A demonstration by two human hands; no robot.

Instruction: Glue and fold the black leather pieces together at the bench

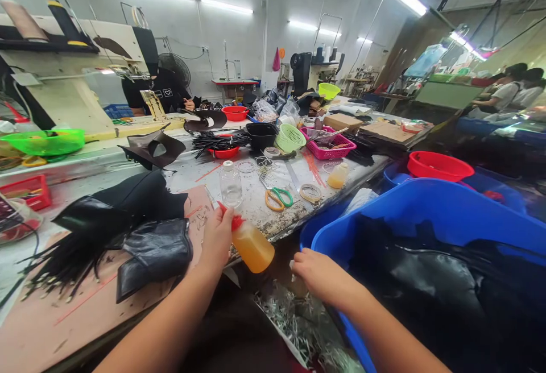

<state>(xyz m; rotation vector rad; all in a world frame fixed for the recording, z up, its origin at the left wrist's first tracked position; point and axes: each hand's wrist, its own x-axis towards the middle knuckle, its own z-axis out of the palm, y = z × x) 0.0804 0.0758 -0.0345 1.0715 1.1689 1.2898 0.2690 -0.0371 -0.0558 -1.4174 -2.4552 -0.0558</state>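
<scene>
My left hand (218, 235) is closed round the neck of a squeeze bottle (252, 246) of amber liquid with a red nozzle, held tilted over the table's front edge. My right hand (318, 275) is curled at the rim of a blue tub (426, 214), pinching something small and pale I cannot make out. Black leather pieces (145, 231) lie on the worktable (256, 205) just left of my left hand. A clear bottle (231, 184) with a white cap stands behind it.
Scissors (277, 197) with green and orange handles, tape rolls, a small yellow bottle (338, 175), a pink basket (328, 144), a green basket and red bowls crowd the table. Black straps lie at the left. A person in black sits behind a sewing machine (63, 77).
</scene>
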